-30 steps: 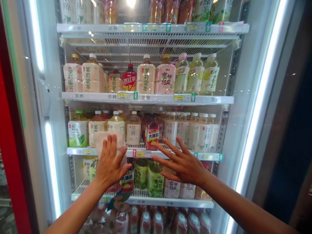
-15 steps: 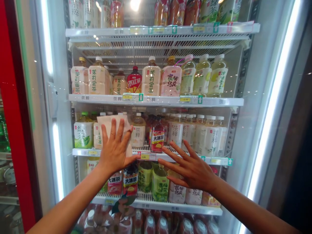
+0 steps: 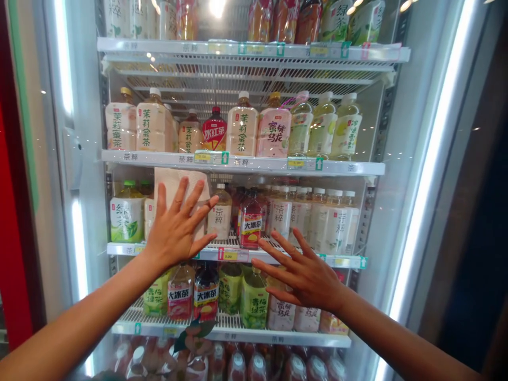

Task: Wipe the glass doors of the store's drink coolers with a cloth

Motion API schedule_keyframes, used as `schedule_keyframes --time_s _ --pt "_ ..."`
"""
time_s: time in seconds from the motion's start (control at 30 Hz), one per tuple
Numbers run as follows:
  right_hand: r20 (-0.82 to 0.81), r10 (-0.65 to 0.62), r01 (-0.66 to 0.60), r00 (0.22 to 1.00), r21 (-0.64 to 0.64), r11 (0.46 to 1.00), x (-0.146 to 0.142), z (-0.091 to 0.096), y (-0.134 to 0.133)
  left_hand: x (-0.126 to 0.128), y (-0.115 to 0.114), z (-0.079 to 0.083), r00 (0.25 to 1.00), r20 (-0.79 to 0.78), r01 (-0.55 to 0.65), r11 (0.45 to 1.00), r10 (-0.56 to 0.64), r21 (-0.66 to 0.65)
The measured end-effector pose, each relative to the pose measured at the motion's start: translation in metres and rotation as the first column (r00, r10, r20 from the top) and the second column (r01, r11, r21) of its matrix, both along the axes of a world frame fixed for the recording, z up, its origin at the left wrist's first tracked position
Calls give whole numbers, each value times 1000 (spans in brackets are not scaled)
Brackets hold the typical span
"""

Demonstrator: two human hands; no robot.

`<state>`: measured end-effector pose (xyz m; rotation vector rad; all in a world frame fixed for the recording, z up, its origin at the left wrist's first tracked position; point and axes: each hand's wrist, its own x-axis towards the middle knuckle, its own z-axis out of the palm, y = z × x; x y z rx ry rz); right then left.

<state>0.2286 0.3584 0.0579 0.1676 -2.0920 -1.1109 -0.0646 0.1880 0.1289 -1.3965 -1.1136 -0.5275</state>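
Open-shelved view of a lit drinks cabinet, with positions referred to the dark bottle (image 3: 251, 222) bearing a red and yellow label at the front of the middle shelf (image 3: 270, 256). To the left of this bottle, and in front of its shelf as seen from the head, the left hand (image 3: 173, 230) lies flat over a white sheet (image 3: 170, 181), palm turned away, fingers and thumb spread; the sheet shows above and between the fingers, its upper edge higher than the dark bottle's cap. A white-capped bottle (image 3: 219, 214) appears between the sheet and the dark bottle, while a green-capped bottle (image 3: 127, 214) stands farther left. Below and to the right of the dark bottle, the right hand (image 3: 304, 275) is spread and holds nothing, its fingers directed up and leftward, with one fingertip near the bottle's base in the view; whether this hand touches any surface cannot be told. Rightward of the dark bottle runs a group of pale-labelled bottles (image 3: 337, 225). Above it is a pink-labelled bottle (image 3: 273, 129); below it, a green-labelled bottle (image 3: 254, 301).
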Motion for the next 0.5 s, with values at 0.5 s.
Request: schedule_keyframes --time_s 0.5 --pt "0 24 -24 1000 -1 1000 0 0 0 -20 -15 -29 999 12 -40 999 40 6"
